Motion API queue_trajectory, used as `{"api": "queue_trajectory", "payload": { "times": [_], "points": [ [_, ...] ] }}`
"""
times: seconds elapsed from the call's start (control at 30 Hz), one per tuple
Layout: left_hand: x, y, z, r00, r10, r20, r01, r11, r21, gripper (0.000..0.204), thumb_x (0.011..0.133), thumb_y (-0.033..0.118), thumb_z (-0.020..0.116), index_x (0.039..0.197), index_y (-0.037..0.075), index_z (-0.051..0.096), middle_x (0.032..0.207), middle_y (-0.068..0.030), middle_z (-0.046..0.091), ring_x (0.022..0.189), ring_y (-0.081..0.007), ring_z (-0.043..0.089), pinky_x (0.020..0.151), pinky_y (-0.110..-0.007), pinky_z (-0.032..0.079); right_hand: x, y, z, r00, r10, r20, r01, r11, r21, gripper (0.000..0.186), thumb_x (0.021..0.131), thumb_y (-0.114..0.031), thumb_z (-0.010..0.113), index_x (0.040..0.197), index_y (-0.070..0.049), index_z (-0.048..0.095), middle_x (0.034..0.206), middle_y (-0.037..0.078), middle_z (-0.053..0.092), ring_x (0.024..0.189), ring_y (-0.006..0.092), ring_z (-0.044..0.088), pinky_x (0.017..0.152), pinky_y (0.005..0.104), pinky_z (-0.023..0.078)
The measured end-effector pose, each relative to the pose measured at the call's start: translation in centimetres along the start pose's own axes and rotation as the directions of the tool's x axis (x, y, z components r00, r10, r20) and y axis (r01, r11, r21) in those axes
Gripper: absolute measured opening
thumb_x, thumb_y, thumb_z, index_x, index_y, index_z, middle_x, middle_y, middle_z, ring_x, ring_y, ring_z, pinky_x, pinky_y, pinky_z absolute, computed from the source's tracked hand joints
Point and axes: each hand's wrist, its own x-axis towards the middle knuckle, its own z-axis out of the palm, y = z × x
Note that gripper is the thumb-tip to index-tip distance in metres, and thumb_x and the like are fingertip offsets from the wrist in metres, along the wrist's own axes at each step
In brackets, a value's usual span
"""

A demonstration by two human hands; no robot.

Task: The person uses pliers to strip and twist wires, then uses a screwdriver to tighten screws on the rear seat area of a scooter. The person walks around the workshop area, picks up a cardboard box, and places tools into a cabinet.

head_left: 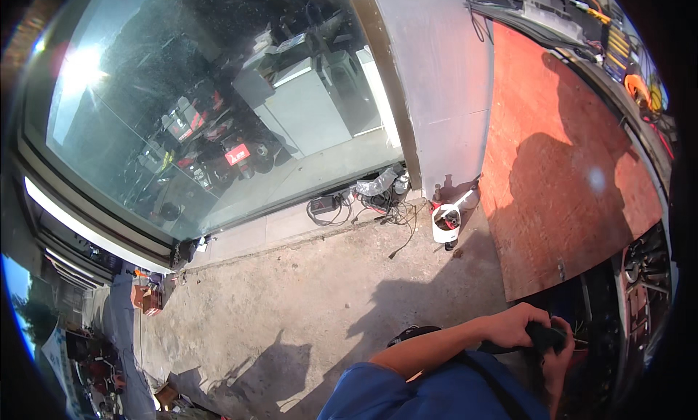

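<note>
At the lower right, my left hand (518, 325) reaches across from the blue sleeve, its fingers bent over a black object (545, 338). My right hand (560, 353) closes on the same object from the right side. It looks dark and blocky, and the fingers cover much of it, so its kind does not show. Both hands are close together in front of my body, near the lower edge of a reddish-orange board (563, 194).
A white bucket (445, 231) with items inside stands by the wall. Cables and a black power adapter (325, 203) lie along the glass window's sill. Tools and cables crowd a bench (560, 20) at upper right. Metal parts (647, 267) sit at far right; a cardboard box (149, 300) stands left.
</note>
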Motion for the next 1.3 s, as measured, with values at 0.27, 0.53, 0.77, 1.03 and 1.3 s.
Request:
{"api": "queue_trajectory", "payload": {
  "times": [0.27, 0.53, 0.77, 1.03, 1.3],
  "points": [
    [-19.5, 2.4, -10.2, 0.814, -0.355, -0.460, 0.417, 0.908, 0.038, 0.047, 0.072, 0.011, 0.080, 0.116, 0.000, 0.067, 0.091, -0.0151, 0.071, 0.085, -0.0279, 0.068, 0.076, -0.041, 0.054, 10.2, -5.6, 17.4, 0.862, -0.196, 0.468, 0.257, 0.964, -0.069, 0.037, 0.091, 0.004, 0.061, 0.127, 0.005, 0.063, 0.116, 0.013, 0.070, 0.107, 0.0230, 0.066, 0.099, 0.0366, 0.051],
    [-35.8, 2.9, -11.6, 0.562, -0.172, -0.809, 0.239, 0.970, -0.040, 0.047, 0.083, 0.022, 0.085, 0.116, -0.005, 0.066, 0.094, -0.0137, 0.074, 0.089, -0.0223, 0.068, 0.081, -0.037, 0.055, 13.8, -12.9, 42.4, 0.203, -0.492, 0.846, 0.576, 0.759, 0.304, 0.043, 0.086, 0.002, 0.058, 0.129, 0.005, 0.062, 0.123, 0.020, 0.067, 0.114, 0.0339, 0.064, 0.102, 0.0407, 0.049],
    [-44.5, 3.3, -15.1, -0.057, -0.018, -0.998, -0.612, 0.791, 0.020, 0.038, 0.095, 0.013, 0.077, 0.128, 0.003, 0.061, 0.114, 0.0004, 0.065, 0.104, -0.0105, 0.059, 0.094, -0.031, 0.050, 13.4, -11.8, 63.2, 0.163, -0.355, 0.920, 0.430, 0.865, 0.258, 0.040, 0.088, 0.000, 0.069, 0.127, 0.005, 0.061, 0.116, 0.016, 0.069, 0.107, 0.0255, 0.066, 0.095, 0.0378, 0.052],
    [-53.1, 5.2, -22.9, -0.523, -0.140, -0.840, -0.712, 0.613, 0.342, 0.048, 0.094, 0.015, 0.077, 0.137, 0.005, 0.057, 0.122, -0.0065, 0.066, 0.109, -0.0200, 0.065, 0.095, -0.039, 0.055, 8.0, -12.8, 80.3, -0.400, 0.102, 0.911, -0.167, 0.969, -0.182, 0.041, 0.103, -0.032, 0.069, 0.121, 0.004, 0.066, 0.106, 0.008, 0.072, 0.097, 0.0145, 0.066, 0.088, 0.0291, 0.053],
    [-67.7, 5.7, -24.0, -0.670, -0.142, -0.728, -0.615, 0.656, 0.438, 0.061, 0.097, 0.024, 0.074, 0.148, 0.005, 0.045, 0.129, -0.0093, 0.063, 0.117, -0.0210, 0.064, 0.099, -0.039, 0.054, -6.0, -16.3, 96.0, -0.726, 0.225, 0.650, -0.135, 0.880, -0.455, 0.048, 0.098, -0.018, 0.073, 0.139, 0.002, 0.055, 0.131, 0.011, 0.065, 0.118, 0.0205, 0.063, 0.104, 0.0364, 0.050]
  ]
}}
